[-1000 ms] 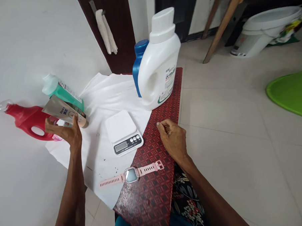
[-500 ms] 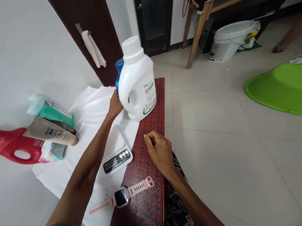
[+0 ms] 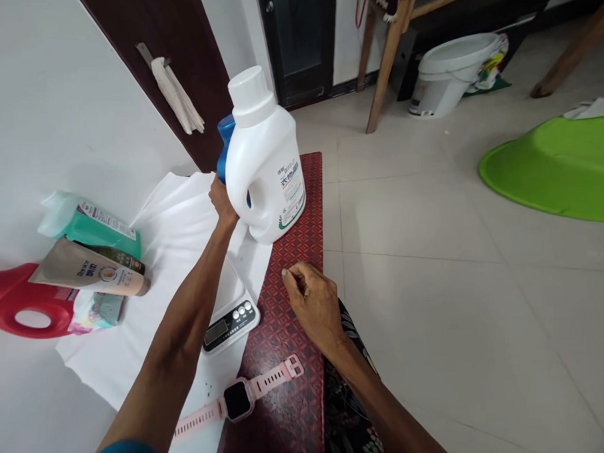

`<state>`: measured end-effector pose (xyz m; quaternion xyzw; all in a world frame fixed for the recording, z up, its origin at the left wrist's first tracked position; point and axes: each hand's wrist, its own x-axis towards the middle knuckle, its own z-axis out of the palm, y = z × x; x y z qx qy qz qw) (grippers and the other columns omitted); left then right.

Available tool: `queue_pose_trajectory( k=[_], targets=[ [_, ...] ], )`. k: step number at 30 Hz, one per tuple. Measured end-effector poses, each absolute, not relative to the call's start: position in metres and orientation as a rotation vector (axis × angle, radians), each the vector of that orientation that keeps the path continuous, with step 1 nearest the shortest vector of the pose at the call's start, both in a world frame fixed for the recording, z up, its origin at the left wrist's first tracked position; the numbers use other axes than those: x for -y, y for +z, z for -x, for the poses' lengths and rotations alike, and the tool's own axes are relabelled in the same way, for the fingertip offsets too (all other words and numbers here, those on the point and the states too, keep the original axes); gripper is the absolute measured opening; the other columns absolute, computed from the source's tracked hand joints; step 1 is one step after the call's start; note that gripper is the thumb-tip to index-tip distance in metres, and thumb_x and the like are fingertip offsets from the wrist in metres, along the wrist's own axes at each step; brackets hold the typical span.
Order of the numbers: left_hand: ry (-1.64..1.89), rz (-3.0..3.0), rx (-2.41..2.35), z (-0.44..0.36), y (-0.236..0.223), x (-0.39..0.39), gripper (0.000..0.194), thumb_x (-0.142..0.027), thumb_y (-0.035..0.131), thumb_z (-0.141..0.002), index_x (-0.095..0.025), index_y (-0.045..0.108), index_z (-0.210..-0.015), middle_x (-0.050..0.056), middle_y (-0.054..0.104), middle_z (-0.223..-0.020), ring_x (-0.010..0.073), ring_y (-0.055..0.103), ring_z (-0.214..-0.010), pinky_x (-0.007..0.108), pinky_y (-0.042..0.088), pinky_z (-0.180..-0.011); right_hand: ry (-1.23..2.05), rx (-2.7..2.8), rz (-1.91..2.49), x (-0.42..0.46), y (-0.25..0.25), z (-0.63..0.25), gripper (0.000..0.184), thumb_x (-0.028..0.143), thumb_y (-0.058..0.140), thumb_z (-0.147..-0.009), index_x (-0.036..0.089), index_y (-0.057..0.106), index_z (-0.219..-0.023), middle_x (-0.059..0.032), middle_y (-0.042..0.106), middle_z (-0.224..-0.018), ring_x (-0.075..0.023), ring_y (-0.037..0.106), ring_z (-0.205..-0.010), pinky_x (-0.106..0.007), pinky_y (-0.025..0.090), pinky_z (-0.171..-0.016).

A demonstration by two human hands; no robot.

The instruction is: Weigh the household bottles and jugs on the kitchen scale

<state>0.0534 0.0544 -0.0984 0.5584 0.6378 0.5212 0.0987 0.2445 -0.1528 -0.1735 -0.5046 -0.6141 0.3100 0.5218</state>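
At upper left-centre, the blue bottle (image 3: 224,151), probably heavy, best held around its body, seems touched by the left hand (image 3: 222,197), grip hidden; the right hand (image 3: 313,299) is loosely closed.

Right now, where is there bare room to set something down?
Red tabletop between pink watch and floral fabric; white cloth between beige tube and left forearm. Crowded: around the white bottle and blue bottle, and by the red bottle.

Blue bottle (image 3: 224,137); white jug (image 3: 267,161); pink watch (image 3: 238,400); red, dark-diamond-patterned tabletop (image 3: 309,210).
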Motion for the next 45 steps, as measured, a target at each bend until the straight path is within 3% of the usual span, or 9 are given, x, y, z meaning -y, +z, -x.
queue_pose_trajectory(
  k=[9, 17, 25, 30, 36, 42, 45],
  targets=[
    [1.77, -1.494, -1.821, 0.002, -0.048, 0.041, 0.051, -0.044, 0.087, -0.064, -0.017, 0.071, -0.105, 0.006, 0.078, -0.099, 0.0234, 0.074, -0.089, 0.038, 0.063, -0.084, 0.757, 1.461, 1.228, 0.152, -0.173, -0.244, 0.029, 0.036, 0.052, -0.099, 0.026, 0.049, -0.072, -0.0002, 0.063, -0.068, -0.0182, 0.057, -0.064, -0.033, 0.041, -0.067],
    [1.701, -1.556, -1.77, 0.028, -0.028, 0.18, 0.045, -0.042, 0.093, -0.066, -0.02, 0.075, -0.102, 0.007, 0.079, -0.104, 0.0257, 0.076, -0.097, 0.043, 0.064, -0.094, 0.753, 1.481, 1.282, 0.155, -0.169, -0.243, 0.029, 0.039, 0.055, -0.096, 0.026, 0.052, -0.07, 0.0, 0.062, -0.064, -0.0177, 0.053, -0.058, -0.033, 0.038, -0.064],
    [1.607, -1.495, -1.715, 0.025, -0.056, 0.222, 0.047, -0.043, 0.096, -0.066, -0.019, 0.072, -0.099, 0.005, 0.078, -0.097, 0.0246, 0.075, -0.094, 0.038, 0.065, -0.086, 0.718, 1.501, 1.329, 0.157, -0.167, -0.241, 0.029, 0.041, 0.055, -0.094, 0.026, 0.052, -0.068, 0.0007, 0.058, -0.06, -0.018, 0.053, -0.057, -0.034, 0.039, -0.066],
    [1.556, -1.556, -1.673, 0.022, -0.057, 0.221, 0.059, -0.05, 0.095, -0.069, -0.021, 0.067, -0.113, 0.007, 0.076, -0.107, 0.026, 0.074, -0.103, 0.039, 0.064, -0.09, 0.711, 1.513, 1.344, 0.16, -0.166, -0.24, 0.029, 0.041, 0.056, -0.094, 0.026, 0.051, -0.069, 0.001, 0.057, -0.06, -0.0172, 0.051, -0.056, -0.034, 0.039, -0.066],
    [1.645, -1.662, -1.635, 0.033, -0.065, 0.234, 0.091, -0.065, 0.095, -0.066, -0.026, 0.056, -0.138, 0.012, 0.066, -0.135, 0.029, 0.071, -0.117, 0.043, 0.062, -0.097, 0.699, 1.502, 1.336, 0.16, -0.169, -0.24, 0.03, 0.042, 0.057, -0.094, 0.026, 0.051, -0.069, 0.002, 0.055, -0.058, -0.0176, 0.051, -0.057, -0.034, 0.04, -0.067],
    [1.871, -1.466, -1.774, 0.042, -0.083, 0.26, 0.068, -0.072, 0.067, -0.091, -0.026, 0.056, -0.14, 0.015, 0.067, -0.138, 0.0287, 0.073, -0.116, 0.048, 0.059, -0.1, 0.715, 1.493, 1.341, 0.16, -0.171, -0.24, 0.031, 0.043, 0.058, -0.094, 0.026, 0.052, -0.069, 0.0022, 0.055, -0.057, -0.0175, 0.052, -0.057, -0.034, 0.04, -0.067],
    [1.827, -1.488, -1.82, 0.032, -0.086, 0.259, 0.07, -0.07, 0.074, -0.087, -0.027, 0.056, -0.14, 0.014, 0.068, -0.138, 0.0284, 0.071, -0.12, 0.046, 0.058, -0.102, 0.726, 1.497, 1.36, 0.16, -0.171, -0.241, 0.031, 0.043, 0.058, -0.094, 0.025, 0.052, -0.069, 0.002, 0.057, -0.059, -0.0174, 0.053, -0.057, -0.034, 0.04, -0.069]
  ],
)
